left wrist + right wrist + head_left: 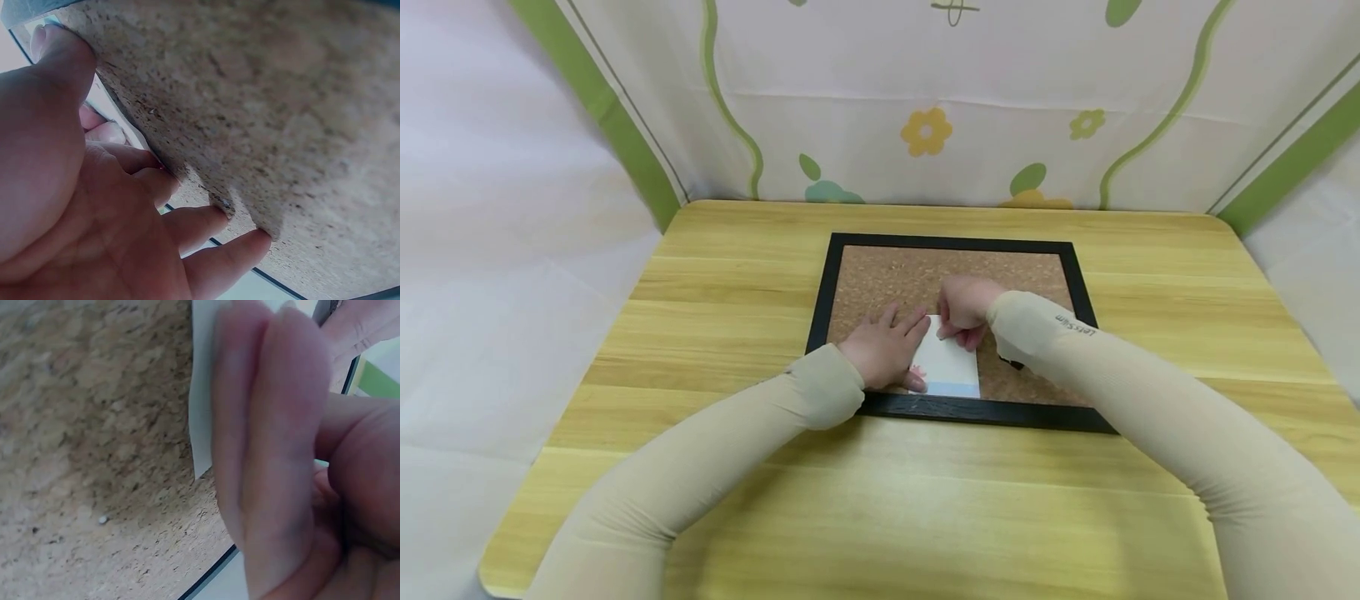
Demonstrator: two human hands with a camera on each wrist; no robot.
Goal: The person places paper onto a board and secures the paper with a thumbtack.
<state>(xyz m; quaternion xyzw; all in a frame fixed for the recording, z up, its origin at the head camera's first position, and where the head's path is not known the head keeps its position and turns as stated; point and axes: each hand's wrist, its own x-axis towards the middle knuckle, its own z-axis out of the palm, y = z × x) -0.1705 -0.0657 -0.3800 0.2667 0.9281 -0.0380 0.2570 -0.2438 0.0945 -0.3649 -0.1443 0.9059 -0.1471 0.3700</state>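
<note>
A white sheet of paper [951, 362] with a pale blue band along its near edge and a pink figure at its lower left lies on a framed corkboard [880, 279]. My left hand [883, 346] rests flat with spread fingers at the paper's left edge, its thumb near the lower left corner. In the left wrist view, the fingertips [262, 237] touch the cork. My right hand [966, 308] is over the paper's upper part with curled fingers, thumb and index finger close together. Whether something small is between them is hidden. In the right wrist view, two curled fingers [278, 437] cover part of the paper.
The corkboard's black frame [955, 242] lies on a wooden table [722, 275]. A small dark piece [1017, 364] shows beneath the right wrist. A small pale dot [103, 519] marks the cork. Behind the table hangs a white curtain [842, 67] with flowers and green stripes.
</note>
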